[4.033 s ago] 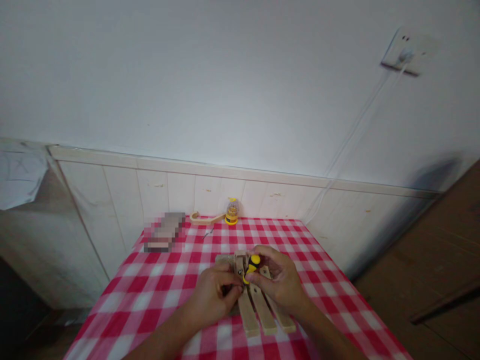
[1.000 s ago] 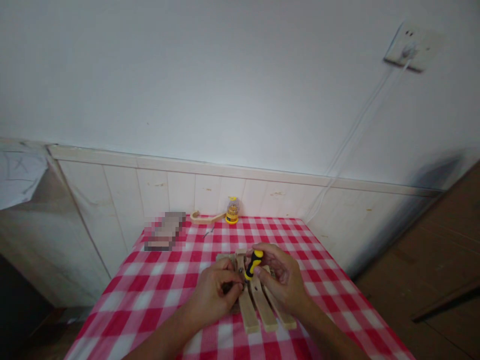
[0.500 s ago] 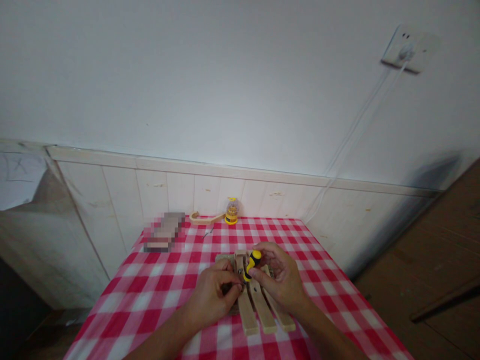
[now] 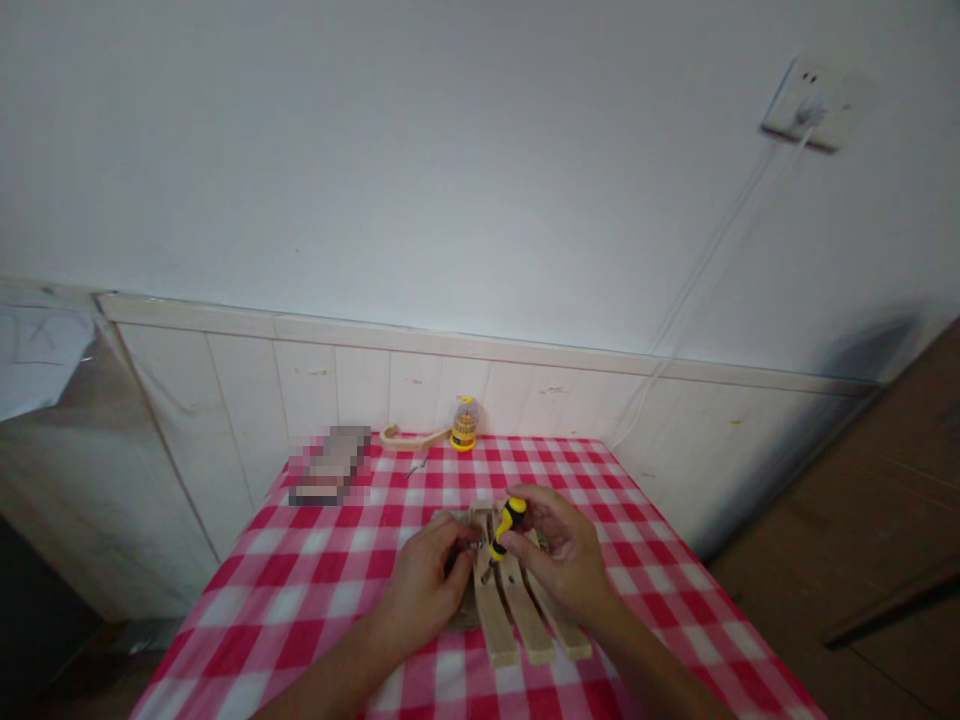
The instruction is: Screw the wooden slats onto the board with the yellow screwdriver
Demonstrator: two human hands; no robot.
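Observation:
My right hand [image 4: 566, 550] is closed around a small yellow and black screwdriver [image 4: 510, 520]. The tool leans, with its tip down on the leftmost of three curved wooden slats [image 4: 495, 625]. Dark spots, which look like screws or holes, show on the slats. At the slats' left edge, my left hand [image 4: 427, 575] has its fingers curled against the wood near the upper end. Under the slats lies a flat, brownish piece [image 4: 465, 612], mostly covered by the slats and my left hand.
Toward the back of the red-and-white checked tablecloth [image 4: 630, 560] are a curved wooden hook-shaped piece [image 4: 409, 440], a yellow-based screwdriver-bit case [image 4: 464, 428] and a small thin metal item [image 4: 416, 467]. A blurred-out flat object [image 4: 334, 465] lies at the back left. The wall [image 4: 480, 200] stands behind.
My left fingers have moved up and away from the screwdriver's tip, toward the slat's upper part. The screwdriver has shifted slightly, and its metal shaft now shows against the left slat.

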